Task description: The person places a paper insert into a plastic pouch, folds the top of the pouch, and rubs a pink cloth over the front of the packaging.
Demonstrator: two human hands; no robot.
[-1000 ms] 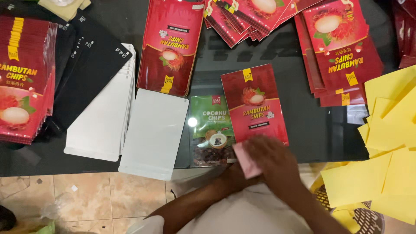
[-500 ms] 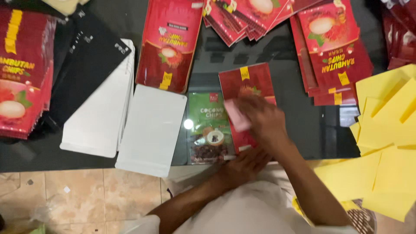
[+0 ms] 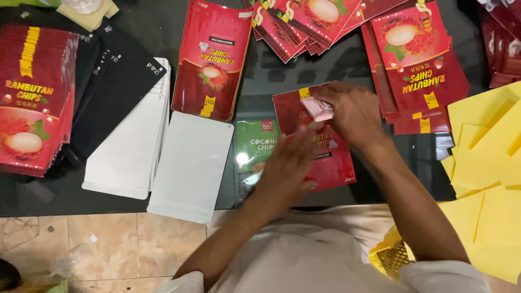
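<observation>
Both hands worked over one flat red foil snack pouch (image 3: 325,146) on the dark table (image 3: 260,81). The left hand (image 3: 285,165) lay spread on it, probably to hold it flat. The right hand (image 3: 353,111) pinched a small pink slip (image 3: 316,108) at its top edge. Left of this pouch lay a green pouch (image 3: 255,144) and white pouches (image 3: 190,163); right, yellow envelopes (image 3: 483,157).

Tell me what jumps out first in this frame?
Centre: two hands over a red pouch on the dark table; the right hand pinches a small pink piece at its top, the left hand presses it flat. Red pouches pile up at the left edge and fan across the top, white pouches lie left of centre, yellow sheets crowd the right.
</observation>
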